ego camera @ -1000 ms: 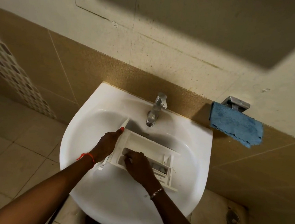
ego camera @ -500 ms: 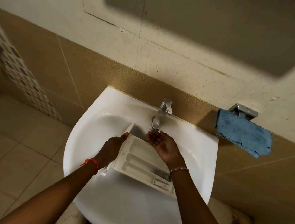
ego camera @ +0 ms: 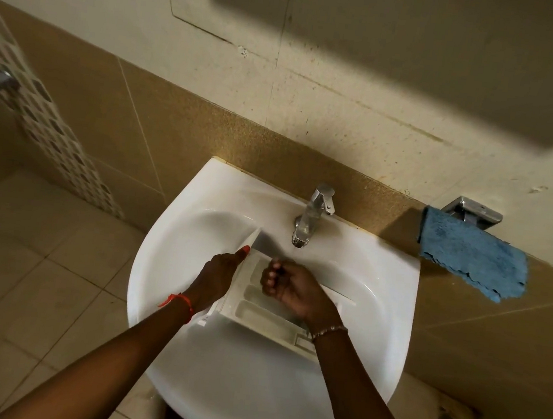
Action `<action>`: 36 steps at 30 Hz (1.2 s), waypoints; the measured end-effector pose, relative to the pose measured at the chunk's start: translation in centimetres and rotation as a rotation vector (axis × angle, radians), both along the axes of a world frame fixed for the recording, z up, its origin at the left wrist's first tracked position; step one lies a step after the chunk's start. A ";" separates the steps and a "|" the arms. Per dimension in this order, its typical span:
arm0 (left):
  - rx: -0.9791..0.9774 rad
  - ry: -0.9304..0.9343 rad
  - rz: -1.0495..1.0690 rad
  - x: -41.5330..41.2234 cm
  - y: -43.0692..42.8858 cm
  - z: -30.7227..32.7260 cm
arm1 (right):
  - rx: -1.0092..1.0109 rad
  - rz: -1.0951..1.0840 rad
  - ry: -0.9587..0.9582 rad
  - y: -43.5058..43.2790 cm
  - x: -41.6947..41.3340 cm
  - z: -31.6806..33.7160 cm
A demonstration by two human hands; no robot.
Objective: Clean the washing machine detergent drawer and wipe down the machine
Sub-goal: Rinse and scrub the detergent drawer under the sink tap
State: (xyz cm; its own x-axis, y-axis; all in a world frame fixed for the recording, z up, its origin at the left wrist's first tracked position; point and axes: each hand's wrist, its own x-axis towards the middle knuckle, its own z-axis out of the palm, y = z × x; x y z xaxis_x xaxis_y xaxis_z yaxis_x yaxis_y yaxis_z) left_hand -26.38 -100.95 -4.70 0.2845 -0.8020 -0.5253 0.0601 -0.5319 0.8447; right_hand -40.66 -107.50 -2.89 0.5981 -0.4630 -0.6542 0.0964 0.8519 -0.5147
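- Rinsing step: detergent drawer [ego camera: 258, 314] lies in the sink [ego camera: 158, 264], below the faucet [ego camera: 315, 210].
- Left hand [ego camera: 217, 276] grips the drawer's front edge; hold it firm and tilted for drainage.
- Right hand [ego camera: 290, 288] hovers above, fingers curled, apparently empty; scrub each compartment.

White detergent drawer [ego camera: 256, 314], compartments up, angled in sink [ego camera: 146, 280], front panel on 9 o'clock side; blue cloth [ego camera: 470, 253] hangs at 2 o'clock.
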 end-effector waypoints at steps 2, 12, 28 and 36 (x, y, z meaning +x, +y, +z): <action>0.008 -0.036 0.007 -0.1 0.0 0.1 | -0.308 0.249 0.254 2.3 0.0 0.7; 0.024 -0.068 -0.042 -0.1 0.2 0.6 | -1.278 0.564 0.707 9.5 -2.9 -1.7; 0.020 -0.109 -0.034 -0.2 0.1 0.7 | -1.315 0.434 0.849 10.8 1.0 -1.2; 0.031 -0.034 -0.006 0.0 0.1 0.6 | 0.093 -0.454 -0.041 0.0 -1.1 0.9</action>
State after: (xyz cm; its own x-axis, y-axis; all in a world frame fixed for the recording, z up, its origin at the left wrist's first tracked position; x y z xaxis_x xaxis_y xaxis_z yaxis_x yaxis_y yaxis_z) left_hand -26.42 -100.83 -4.12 0.2979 -0.7874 -0.5396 0.0278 -0.5579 0.8294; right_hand -41.75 -107.55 -1.98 0.3749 -0.6243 -0.6853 0.4888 0.7613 -0.4261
